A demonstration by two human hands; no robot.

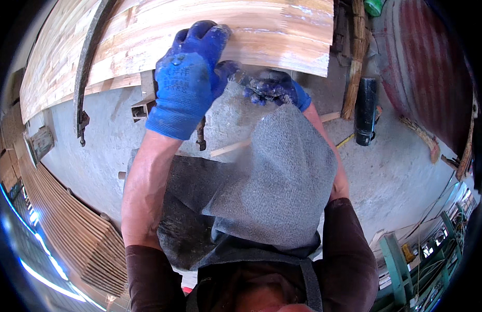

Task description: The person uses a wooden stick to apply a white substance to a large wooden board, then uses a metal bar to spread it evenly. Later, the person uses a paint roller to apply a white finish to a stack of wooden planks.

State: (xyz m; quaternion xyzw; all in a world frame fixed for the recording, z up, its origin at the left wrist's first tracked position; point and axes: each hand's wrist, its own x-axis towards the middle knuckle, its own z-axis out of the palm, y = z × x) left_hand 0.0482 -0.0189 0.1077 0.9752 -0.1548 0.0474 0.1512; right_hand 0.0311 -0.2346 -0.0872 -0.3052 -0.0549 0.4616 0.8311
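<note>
Wearing a grey apron [282, 171] and dark sleeves [350, 239], the person stands at the near side, both forearms reaching away. Near on the left lies a stack of brown ridged sheets [80, 223]; near on the right stands a green metal frame [397, 270].

Farther off is the left hand [191, 73], in a blue glove. Rows of small dark characters are printed on the back of that glove, the only writing that shows plainly. This hand lies over the near edge of the wooden panel [267, 34], back upward, fingers bent onto the wood and pointing away, thumb spread well apart from them and aimed right; its palm is hidden.

Just to the right, the right hand [274, 86] is gloved in blue with dark stains, bent inward at the panel's near edge, fingers toward the left thumb. Whether it pinches anything I cannot tell, as the space between the hands is dark and blurred.

The pale, striped panel fills the far left and middle. A long metal clamp [90, 60] crosses its left part. To the right are a black cylinder [365, 112] on the floor, a straw bundle [356, 62] and, beyond, a reddish striped cloth [423, 67].
</note>
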